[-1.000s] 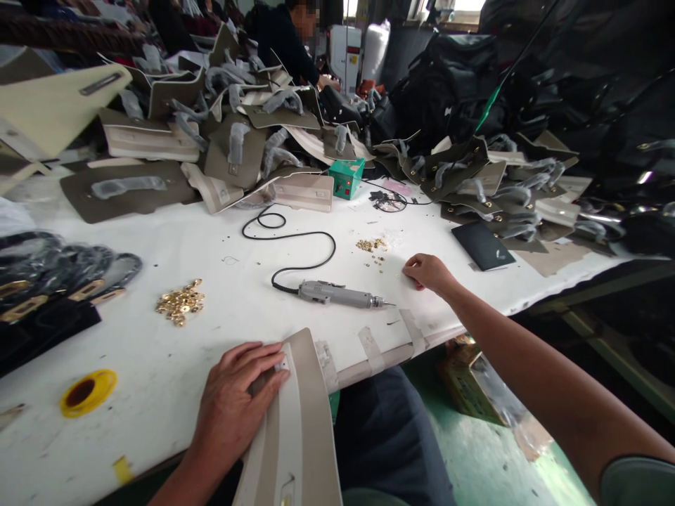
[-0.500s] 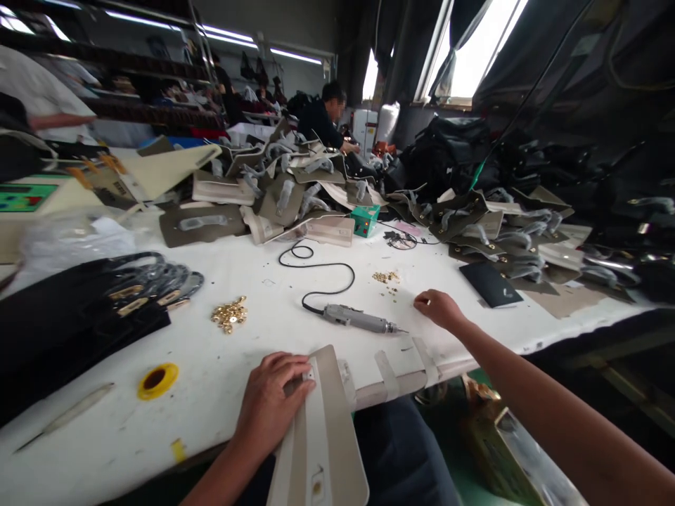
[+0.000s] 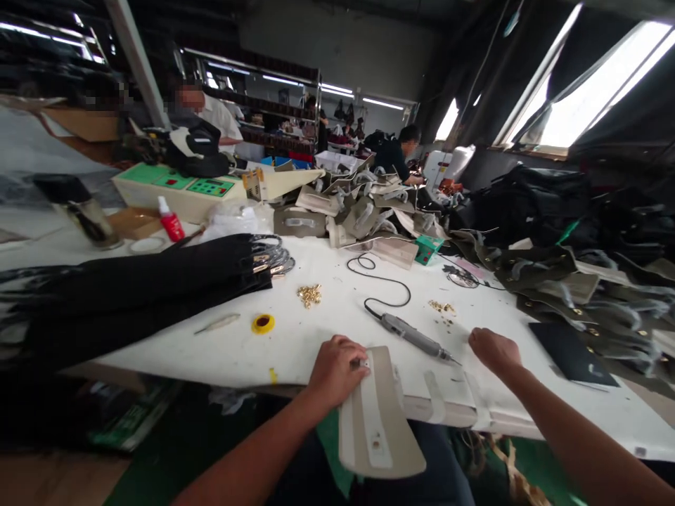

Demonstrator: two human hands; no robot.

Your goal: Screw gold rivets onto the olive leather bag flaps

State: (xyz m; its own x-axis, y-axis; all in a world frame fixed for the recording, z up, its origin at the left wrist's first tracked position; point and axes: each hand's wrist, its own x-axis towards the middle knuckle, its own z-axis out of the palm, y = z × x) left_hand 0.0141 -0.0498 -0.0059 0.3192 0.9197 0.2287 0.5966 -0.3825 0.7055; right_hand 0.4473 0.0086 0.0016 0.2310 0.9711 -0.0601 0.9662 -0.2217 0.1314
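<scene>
My left hand [image 3: 338, 369] grips the upper left edge of a beige bag panel [image 3: 395, 422], fingers on top. The panel overhangs the table's front edge above my lap; a pale strip runs down it, with a small hole near the lower end. My right hand [image 3: 494, 351] is closed over the tabletop, fingers curled in; whatever is inside them is hidden. Just left of it lies a grey electric screwdriver [image 3: 414, 336], its bit pointing toward the lower right. Beyond that hand are small gold-coloured fasteners [image 3: 441, 307]. A second heap of gold-coloured hardware [image 3: 309, 295] lies farther left.
A yellow tape roll [image 3: 262, 323] and a pointed tool [image 3: 217, 323] lie left. Black bag pieces [image 3: 158, 288] cover the left side. A green box [image 3: 428, 248] stands before piled bag panels [image 3: 369, 211]. A black booklet [image 3: 572, 351] lies right. Other people work behind.
The view has swung left, so everything sits farther right in the picture. My left hand still grips the panel. My right hand stays beside the screwdriver tip, its fingers more tightly curled.
</scene>
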